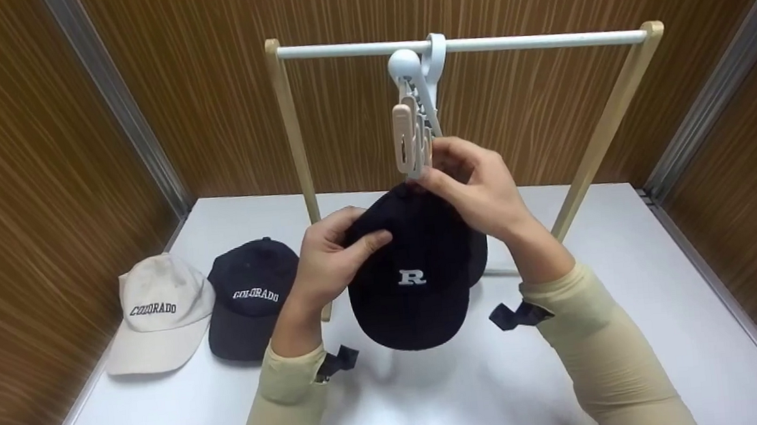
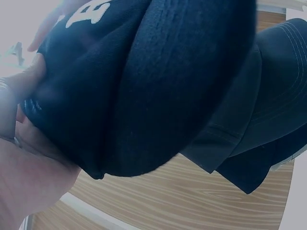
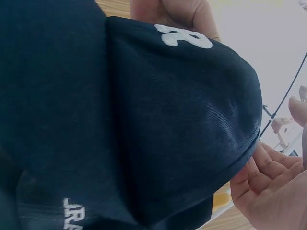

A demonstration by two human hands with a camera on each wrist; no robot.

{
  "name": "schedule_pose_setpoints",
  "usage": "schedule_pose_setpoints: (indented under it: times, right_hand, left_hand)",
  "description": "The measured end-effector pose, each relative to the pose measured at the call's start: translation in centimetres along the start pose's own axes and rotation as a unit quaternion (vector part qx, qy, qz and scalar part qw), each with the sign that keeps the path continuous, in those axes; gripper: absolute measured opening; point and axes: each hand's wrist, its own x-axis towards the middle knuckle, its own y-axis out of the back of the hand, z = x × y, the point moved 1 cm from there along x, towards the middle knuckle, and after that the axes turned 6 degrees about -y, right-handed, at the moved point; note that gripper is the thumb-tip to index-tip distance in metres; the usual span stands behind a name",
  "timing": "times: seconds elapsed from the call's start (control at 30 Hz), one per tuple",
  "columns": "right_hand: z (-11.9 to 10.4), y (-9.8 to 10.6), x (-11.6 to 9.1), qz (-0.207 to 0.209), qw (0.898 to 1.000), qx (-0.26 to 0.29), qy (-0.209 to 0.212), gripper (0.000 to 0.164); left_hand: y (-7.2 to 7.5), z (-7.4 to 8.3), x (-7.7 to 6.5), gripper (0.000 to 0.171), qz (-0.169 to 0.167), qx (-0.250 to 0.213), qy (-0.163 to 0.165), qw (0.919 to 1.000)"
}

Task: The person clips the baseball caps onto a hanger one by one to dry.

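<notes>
A black baseball cap (image 1: 409,244) with a white letter R hangs upright below a white clip hanger (image 1: 405,66), brim down. My left hand (image 1: 331,258) grips the crown's left side, thumb in front and fingers behind. At the crown's top my right hand (image 1: 479,190) pinches a pale clip (image 1: 406,141) of the hanger between thumb and fingers; whether the clip bites the cap is hidden. Behind this cap another dark cap (image 1: 480,258) partly shows. In the right wrist view, the right fingers (image 3: 268,165) lie by the crown's edge.
The hanger hooks over the white bar (image 1: 541,41) of a rack with wooden legs (image 1: 601,131). On the white table (image 1: 689,322) at left lie a cream cap (image 1: 163,293) and a navy cap (image 1: 252,292), both lettered COLORADO. Wood-grain walls (image 1: 189,85) enclose the table.
</notes>
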Motion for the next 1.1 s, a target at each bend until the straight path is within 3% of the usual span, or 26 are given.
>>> schedule_pose_setpoints:
  times: [0.43, 0.6, 1.1]
  right_hand:
    - [-1.8, -1.0, 1.1, 0.042, 0.999, -0.019, 0.002, 0.017]
    - [-2.1, -1.2, 1.3, 0.052, 0.998, -0.019, 0.000, 0.017]
    - [-2.6, -0.9, 1.5, 0.083, 0.993, -0.085, 0.018, 0.022]
  left_hand:
    - [0.2, -0.1, -0.1, 0.015, -0.008, 0.007, -0.009, 0.9999]
    - [0.3, -0.1, -0.2, 0.014, -0.008, 0.009, -0.009, 0.9999]
    - [0.2, 0.3, 0.0, 0.014, 0.000, 0.004, -0.012, 0.9999]
